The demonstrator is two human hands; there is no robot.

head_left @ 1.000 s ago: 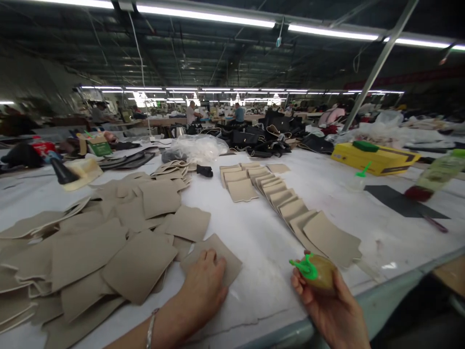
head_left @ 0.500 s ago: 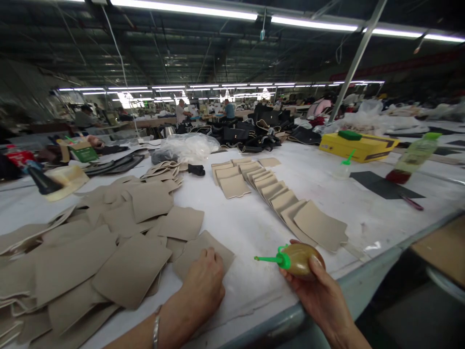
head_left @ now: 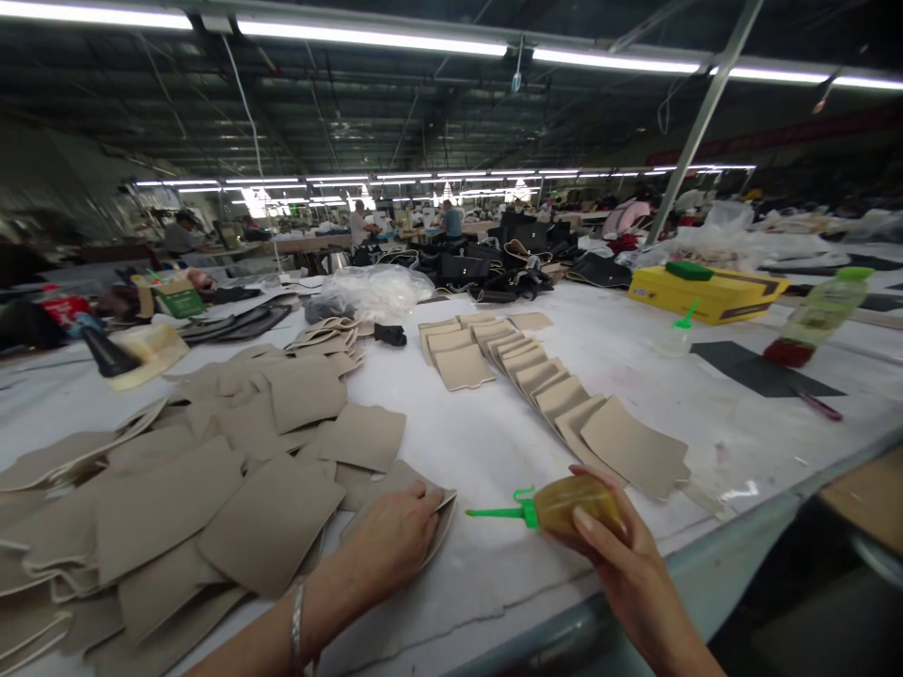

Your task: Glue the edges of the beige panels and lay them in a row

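My left hand [head_left: 391, 531] is closed on the near right edge of a beige leather piece [head_left: 397, 476], with that edge bent up off the table. My right hand [head_left: 627, 564] grips a squeeze bottle [head_left: 573, 503] of amber-brown liquid, probably glue, lying on its side in the air. Its thin green nozzle [head_left: 498, 512] points left, a short gap from the lifted leather edge. Left of my hands spreads a loose heap of beige leather pieces [head_left: 169, 498]. An overlapping row of similar pieces [head_left: 557, 390] runs away from my right hand.
On the right stand a yellow box [head_left: 705, 296], a small bottle with a green nozzle [head_left: 681, 334] and a clear bottle with red liquid [head_left: 811, 324]. A tape roll [head_left: 151, 357] sits far left. Black bags [head_left: 472, 263] and plastic wrap [head_left: 373, 290] lie behind. People work in the background.
My left fingers have raised the edge of the leather piece, which lay flat before. The squeeze bottle has moved left, and its nozzle is nearer that edge. The view has shifted slightly.
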